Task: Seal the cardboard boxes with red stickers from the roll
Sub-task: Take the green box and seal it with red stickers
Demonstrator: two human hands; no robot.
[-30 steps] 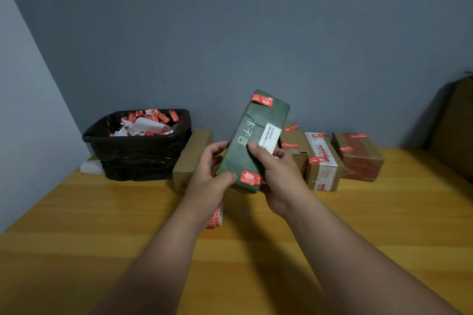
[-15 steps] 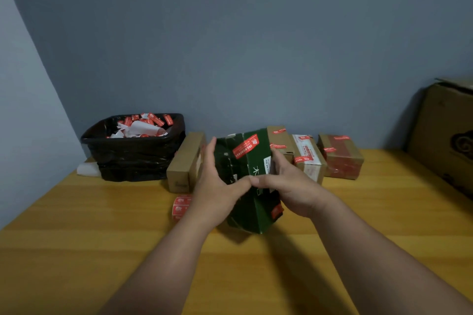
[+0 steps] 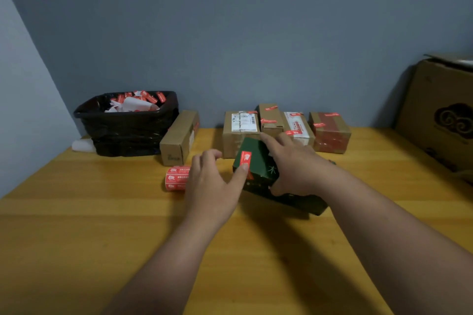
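Note:
A dark green box (image 3: 258,164) lies on the wooden table (image 3: 97,243), tilted toward me. My right hand (image 3: 294,165) grips it from above, fingers spread over its top and thumb on its near side. A red sticker (image 3: 246,156) sits on the box's left end. My left hand (image 3: 212,186) is just left of the box, its thumb pressing the lower edge of that sticker, the other fingers loosely curled. The red sticker roll (image 3: 175,178) lies on the table behind my left hand, partly hidden by it.
Several stickered cardboard boxes (image 3: 330,132) stand in a row along the back wall, and a long one (image 3: 179,135) stands further left. A black bin (image 3: 128,128) holding sticker scraps is at the back left. A large carton (image 3: 440,115) stands at the right.
The green box came down from in front of me onto the table. My left hand let go of it and now only its thumb touches the end sticker. The view tilted down.

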